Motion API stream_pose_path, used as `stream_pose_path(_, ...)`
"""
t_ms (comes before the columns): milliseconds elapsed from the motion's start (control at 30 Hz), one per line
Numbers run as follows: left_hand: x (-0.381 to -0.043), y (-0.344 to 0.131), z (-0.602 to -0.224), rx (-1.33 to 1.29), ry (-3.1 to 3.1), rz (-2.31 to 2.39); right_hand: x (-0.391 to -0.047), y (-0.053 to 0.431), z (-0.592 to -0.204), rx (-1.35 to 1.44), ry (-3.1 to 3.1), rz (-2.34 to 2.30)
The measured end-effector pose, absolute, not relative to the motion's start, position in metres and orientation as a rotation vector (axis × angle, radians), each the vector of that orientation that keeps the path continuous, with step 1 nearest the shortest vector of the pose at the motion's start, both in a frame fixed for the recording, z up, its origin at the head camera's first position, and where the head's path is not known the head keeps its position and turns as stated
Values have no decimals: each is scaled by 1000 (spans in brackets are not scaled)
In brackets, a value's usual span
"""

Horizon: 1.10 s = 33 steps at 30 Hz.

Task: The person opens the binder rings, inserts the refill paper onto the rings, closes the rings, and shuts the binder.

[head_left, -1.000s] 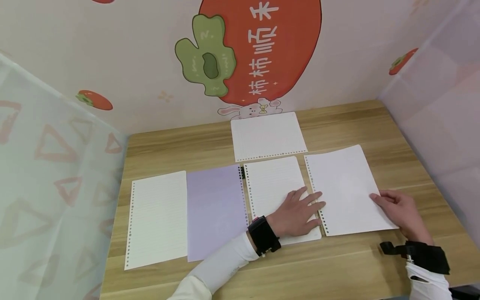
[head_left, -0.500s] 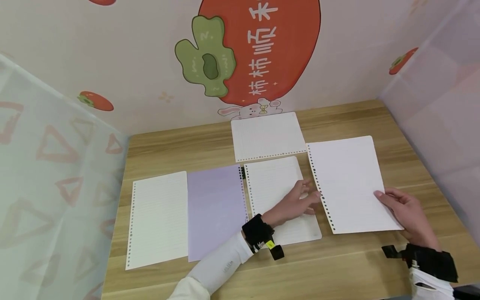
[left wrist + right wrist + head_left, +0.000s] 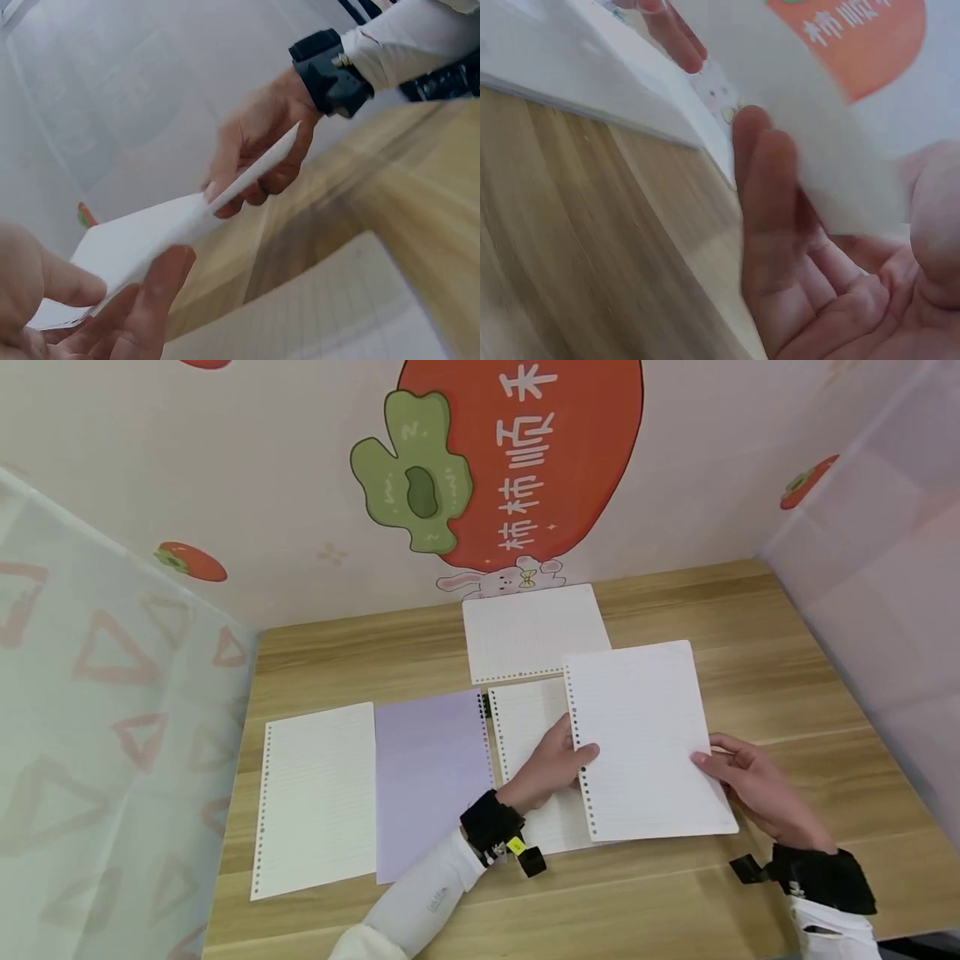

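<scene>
A stack of lined loose-leaf paper (image 3: 637,735), punched with holes down its left side, is held raised above the table. My left hand (image 3: 551,764) pinches its holed edge, thumb on top and fingers underneath. On the opposite edge my right hand (image 3: 757,785) grips it the same way. Both wrist views show the paper (image 3: 157,225) edge-on between thumbs and fingers, a thin bundle. Beneath it lies another lined paper stack (image 3: 525,727), partly covered. Left of that is a purple cover (image 3: 431,777) with holes along its right side and a black binder piece (image 3: 486,705) showing at the edge.
A lined sheet (image 3: 318,802) lies at the far left of the wooden table (image 3: 637,910). Another holed lined sheet (image 3: 532,631) lies sideways at the back, against the printed wall (image 3: 300,485). Fabric walls stand on both sides.
The right paper stack was lifted off the table and shifted left over the middle stack. My left hand left the middle stack and took hold of the lifted paper's holed edge.
</scene>
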State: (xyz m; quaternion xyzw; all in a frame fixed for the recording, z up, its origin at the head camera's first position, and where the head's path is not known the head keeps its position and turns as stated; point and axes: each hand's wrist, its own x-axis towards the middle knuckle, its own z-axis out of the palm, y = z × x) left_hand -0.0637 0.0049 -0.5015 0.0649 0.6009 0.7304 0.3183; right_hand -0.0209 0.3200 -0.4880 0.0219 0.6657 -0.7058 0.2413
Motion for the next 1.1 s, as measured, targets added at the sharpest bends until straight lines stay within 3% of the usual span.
stream_pose_path(267, -62, -32, -499, 137, 1589, 1951, -39, 291, -482, 31, 2063, -1652)
stream_pose_path(567, -56, -68, -500, 100, 1589, 1958, -59, 258, -483, 98, 2141, -1608)
stream_pose_path(1100, -43, -100, -502, 57, 1855, 1864, -65, 229, -493, 85, 2069, -1689)
